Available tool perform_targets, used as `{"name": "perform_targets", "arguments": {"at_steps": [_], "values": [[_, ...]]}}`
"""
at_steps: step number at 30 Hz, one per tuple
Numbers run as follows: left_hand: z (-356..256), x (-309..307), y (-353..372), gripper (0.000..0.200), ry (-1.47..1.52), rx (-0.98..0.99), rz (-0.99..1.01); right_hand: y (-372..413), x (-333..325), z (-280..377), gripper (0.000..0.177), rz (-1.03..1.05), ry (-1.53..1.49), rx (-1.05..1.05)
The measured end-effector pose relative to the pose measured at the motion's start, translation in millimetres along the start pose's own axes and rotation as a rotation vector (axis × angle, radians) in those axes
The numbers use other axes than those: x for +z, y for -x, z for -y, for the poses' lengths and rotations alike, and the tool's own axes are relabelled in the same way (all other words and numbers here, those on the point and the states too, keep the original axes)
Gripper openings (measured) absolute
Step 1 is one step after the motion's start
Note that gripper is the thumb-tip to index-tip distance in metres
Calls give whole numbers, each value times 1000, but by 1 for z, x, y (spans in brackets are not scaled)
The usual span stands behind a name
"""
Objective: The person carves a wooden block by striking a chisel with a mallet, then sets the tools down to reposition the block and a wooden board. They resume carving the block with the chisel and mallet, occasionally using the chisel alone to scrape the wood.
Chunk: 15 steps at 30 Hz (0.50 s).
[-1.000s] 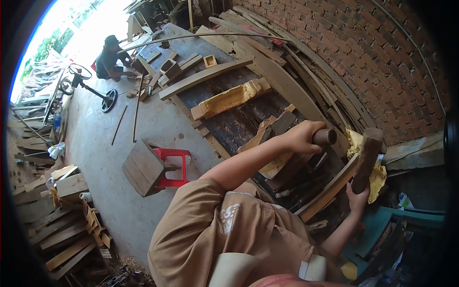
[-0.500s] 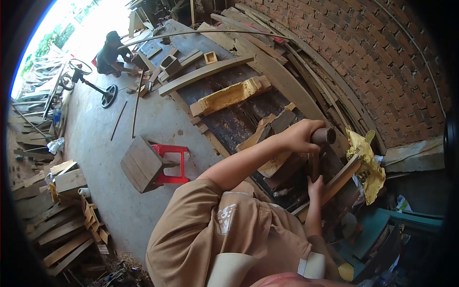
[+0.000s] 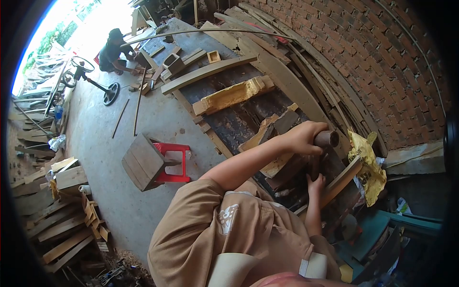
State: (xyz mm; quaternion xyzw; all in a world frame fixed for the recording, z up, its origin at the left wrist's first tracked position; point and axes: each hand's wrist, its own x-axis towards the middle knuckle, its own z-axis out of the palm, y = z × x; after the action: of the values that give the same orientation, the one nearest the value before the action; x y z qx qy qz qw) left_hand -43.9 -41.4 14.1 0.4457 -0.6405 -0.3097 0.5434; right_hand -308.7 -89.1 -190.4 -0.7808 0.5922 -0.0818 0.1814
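Observation:
My left hand (image 3: 308,137) is closed around a dark brown wooden piece (image 3: 329,139) whose thick round end sticks out past the fingers. Below it a narrower brown shaft (image 3: 313,166) runs down to my right hand (image 3: 315,184), whose fingers are wrapped about its lower part. Whether shaft and round end are one tool I cannot tell. Both hands are over a dark work surface (image 3: 217,126). Rough, curved wood blocks (image 3: 279,126) lie just beyond my left forearm, and a long squared timber (image 3: 339,179) runs close beside my right hand.
A carved yellowish block (image 3: 234,95) and a long beam (image 3: 208,75) lie farther along the surface. A yellow sack (image 3: 368,167) hangs near the brick wall (image 3: 382,62). At left stand a red stool (image 3: 186,162) and wooden box (image 3: 141,165). Another person (image 3: 112,55) crouches at the back.
The whole view has shifted slightly to the right. Both hands keep their grip in nearly the same place, and the shaft between them looks darker.

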Motion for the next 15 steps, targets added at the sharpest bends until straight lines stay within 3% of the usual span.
{"name": "perform_targets", "arguments": {"at_steps": [2, 4, 6, 10, 11, 13, 15], "values": [[1, 1, 0, 47, 1, 5, -4, -9, 0, -4, 50, -67, -36, -35], [2, 1, 0, 46, -1, 6, -6, -27, -12, 9, 49, -193, -598, -7], [1, 1, 0, 46, -2, 3, -2, -32, -61, 52, 45, -308, -833, -227], [-4, 1, 0, 45, -35, -18, 12, -17, -154, 141, 67, -331, -1016, -607], [-4, 1, 0, 45, -52, -38, 28, -14, -167, 158, 67, -331, -1014, -607], [-3, 3, 0, 44, -34, -9, 16, -11, -184, 187, 73, -307, -996, -865], [0, 5, 0, 44, -17, 19, 4, -13, -191, 203, 71, -249, -934, -943]]}}
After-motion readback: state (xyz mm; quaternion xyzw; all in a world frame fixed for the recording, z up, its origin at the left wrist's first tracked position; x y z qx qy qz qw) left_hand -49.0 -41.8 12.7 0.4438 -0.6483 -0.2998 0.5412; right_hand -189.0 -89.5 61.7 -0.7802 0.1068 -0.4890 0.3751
